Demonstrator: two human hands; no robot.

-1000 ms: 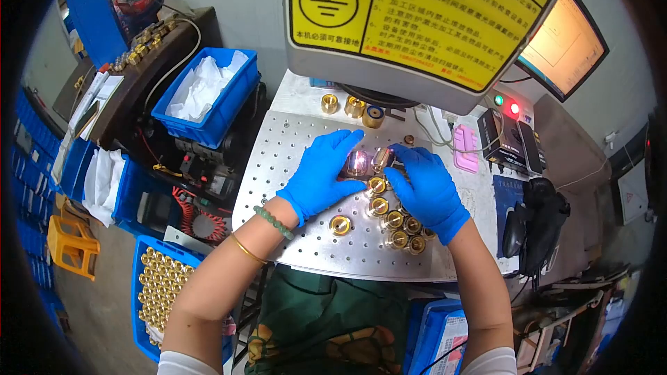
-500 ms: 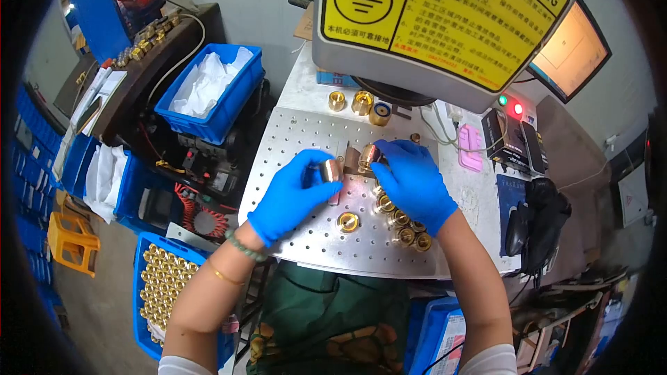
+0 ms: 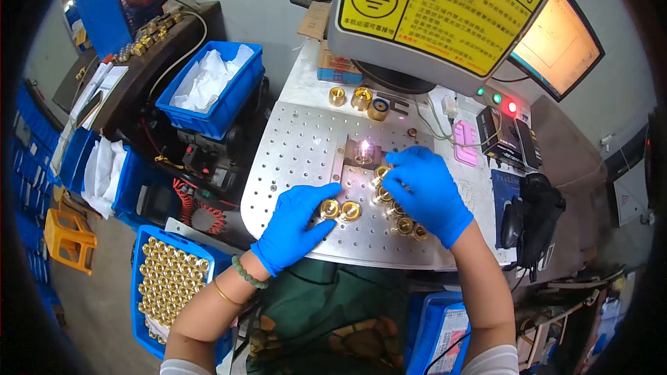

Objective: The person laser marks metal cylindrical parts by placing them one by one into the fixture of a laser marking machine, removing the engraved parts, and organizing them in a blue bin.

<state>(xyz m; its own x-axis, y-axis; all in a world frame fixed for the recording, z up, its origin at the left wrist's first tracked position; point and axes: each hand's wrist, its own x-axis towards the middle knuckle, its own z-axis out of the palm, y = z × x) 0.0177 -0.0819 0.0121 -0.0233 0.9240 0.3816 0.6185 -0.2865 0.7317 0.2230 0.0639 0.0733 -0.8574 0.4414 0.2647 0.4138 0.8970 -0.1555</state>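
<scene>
My left hand [image 3: 295, 226] is low over the perforated metal plate [image 3: 285, 160], thumb and forefinger around a brass fitting [image 3: 329, 209]. Right beside that one stands a second brass fitting [image 3: 349, 211]. At the upper end of a cluster of brass fittings [image 3: 404, 225], my right hand [image 3: 431, 191] has its fingertips about the topmost fitting [image 3: 381, 173]; the hand hides part of the cluster. Another brass piece [image 3: 363, 152] sits in the metal fixture [image 3: 347, 160], with a bright pinkish-white glow on it. Both hands wear blue gloves.
Overhead hangs a machine head [image 3: 431, 14] with a yellow warning label. Three round brass parts [image 3: 361, 99] stand at the plate's back. A lit monitor [image 3: 559, 45] and pink case [image 3: 465, 144] are at right. A blue crate [image 3: 142, 337] full of brass fittings is lower left.
My left hand has lowered its fitting toward me, beside the lone one. My right hand has left a piece in the fixture and shifted to the cluster. A bright glow has appeared there.
</scene>
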